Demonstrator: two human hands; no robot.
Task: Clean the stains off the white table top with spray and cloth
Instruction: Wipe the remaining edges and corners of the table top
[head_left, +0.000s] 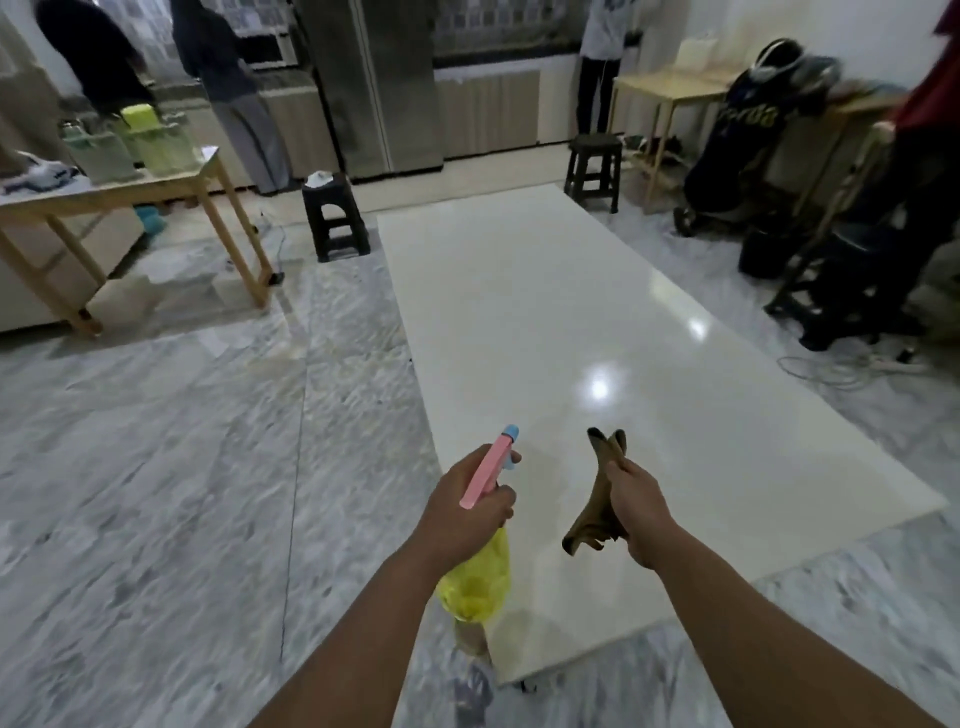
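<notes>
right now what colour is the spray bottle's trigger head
Pink with a blue nozzle tip, on the spray bottle gripped by the left hand; seen in the head view.

1. Grey marble floor (156, 493) with a dark seam line.
2. Wooden table (130, 192) at far left, carrying green plastic containers (140, 140) and white clutter.
3. Black plastic stool (335, 218) with a white object on its seat; a second black stool (595, 169) farther right.
4. Stainless-steel refrigerator (379, 83) at the back, kitchen cabinets beside it.
5. Three people stand at the far counters, backs turned; a fourth in a red top (930, 78) at the right edge.
6. Light wooden shelf (670, 104); dark stroller (737, 140) with a helmet on top.
7. White power strip (893, 364) and cables on the floor, right.
</notes>
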